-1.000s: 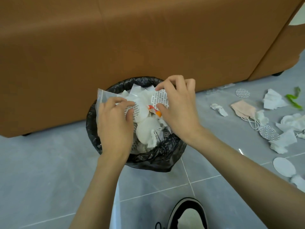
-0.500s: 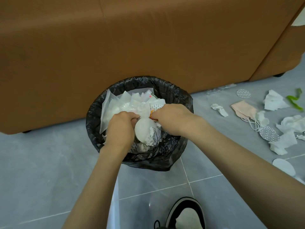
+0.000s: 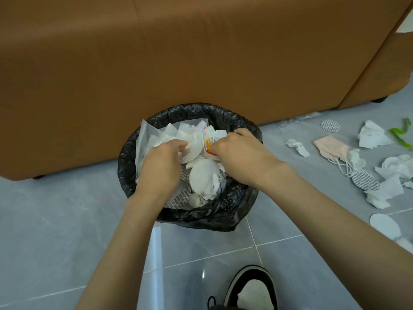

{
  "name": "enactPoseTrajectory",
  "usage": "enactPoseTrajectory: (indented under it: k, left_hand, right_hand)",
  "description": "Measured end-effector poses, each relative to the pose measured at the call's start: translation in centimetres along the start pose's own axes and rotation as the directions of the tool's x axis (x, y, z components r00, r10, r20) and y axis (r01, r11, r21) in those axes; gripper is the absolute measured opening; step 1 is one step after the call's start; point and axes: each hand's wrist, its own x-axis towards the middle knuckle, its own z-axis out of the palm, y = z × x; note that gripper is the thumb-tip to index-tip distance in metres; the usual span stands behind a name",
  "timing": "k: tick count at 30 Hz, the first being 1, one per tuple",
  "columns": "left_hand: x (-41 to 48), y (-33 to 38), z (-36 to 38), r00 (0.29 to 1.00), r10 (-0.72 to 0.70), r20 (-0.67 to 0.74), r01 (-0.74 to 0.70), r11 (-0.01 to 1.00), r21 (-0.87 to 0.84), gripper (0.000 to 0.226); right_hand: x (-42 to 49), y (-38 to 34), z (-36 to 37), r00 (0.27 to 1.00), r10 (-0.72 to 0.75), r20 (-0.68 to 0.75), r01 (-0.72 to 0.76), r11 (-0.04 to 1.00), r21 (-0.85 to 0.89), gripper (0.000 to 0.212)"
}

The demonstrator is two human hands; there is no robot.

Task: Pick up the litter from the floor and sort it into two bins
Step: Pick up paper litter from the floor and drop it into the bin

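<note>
Litter (image 3: 202,181) is heaped inside the bin (image 3: 237,123), and both hands are down in it. The left hand (image 3: 159,167) has its fingers curled into a wad of white paper (image 3: 190,151) at the middle of the heap. The right hand (image 3: 240,156), close beside it, pinches a printed wrapper (image 3: 212,139) with an orange mark, its fingertips tucked under. A clear plastic sleeve (image 3: 145,139) stands against the bin's left side. The bin is lined with a black bag and sits on the grey tiled floor (image 3: 67,220), right in front of a brown sofa (image 3: 201,52). More litter lies well apart on the floor to the right: a pink face mask (image 3: 330,148), crumpled tissues (image 3: 372,137), round white pads (image 3: 330,125) and a green scrap (image 3: 400,136). A black and white shoe (image 3: 252,289) shows at the bottom edge.
</note>
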Motion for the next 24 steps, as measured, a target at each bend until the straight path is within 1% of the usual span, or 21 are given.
enactPoseTrajectory:
  k: [2,5,8,10,13,15,19,21,24]
  left_hand:
    - [-0.4,0.9,-0.6,0.998,0.037,-0.042,-0.038,0.999,-0.004,0.039]
    - [-0.4,2.1,-1.4,0.993,0.073,-0.097,-0.073,0.997,-0.003,0.037]
    - [-0.7,3.8,-1.6,0.987,0.093,-0.132,-0.095,0.995,-0.013,0.038]
    - [-1.0,5.2,-1.4,0.985,0.109,-0.131,-0.113,0.993,-0.023,0.038]
    - [-0.9,7.0,-0.7,0.979,0.149,-0.141,-0.155,0.987,-0.032,0.038]
    - [-0.8,8.6,0.2,0.976,0.173,-0.136,-0.181,0.983,-0.045,0.039]
    - [-0.8,11.3,2.0,0.959,0.256,-0.118,-0.265,0.962,-0.07,0.038]
    - [-0.6,12.7,3.0,0.948,0.3,-0.103,-0.306,0.95,-0.053,0.038]
    - [-0.1,14.8,5.2,0.935,0.352,-0.038,-0.353,0.935,-0.028,0.042]
  right_hand:
    - [-0.2,0.4,0.2,0.996,0.02,-0.091,-0.019,1.0,0.01,0.026]
    - [-1.0,1.3,0.2,0.978,0.07,-0.196,-0.05,0.993,0.106,0.023]
    - [-2.5,2.4,-0.1,0.962,0.132,-0.238,-0.069,0.964,0.255,0.03]
    - [-3.5,3.0,-0.1,0.948,0.19,-0.254,-0.088,0.926,0.367,0.03]
    - [-4.8,4.0,0.4,0.92,0.264,-0.29,-0.104,0.878,0.468,0.035]
    - [-5.8,4.9,1.0,0.904,0.318,-0.287,-0.139,0.851,0.506,0.039]
    - [-8.3,7.6,2.6,0.87,0.426,-0.248,-0.246,0.811,0.531,0.038]
    - [-9.7,9.1,3.3,0.848,0.487,-0.209,-0.308,0.774,0.554,0.038]
    - [-11.9,11.6,4.6,0.804,0.583,-0.116,-0.427,0.702,0.57,0.038]
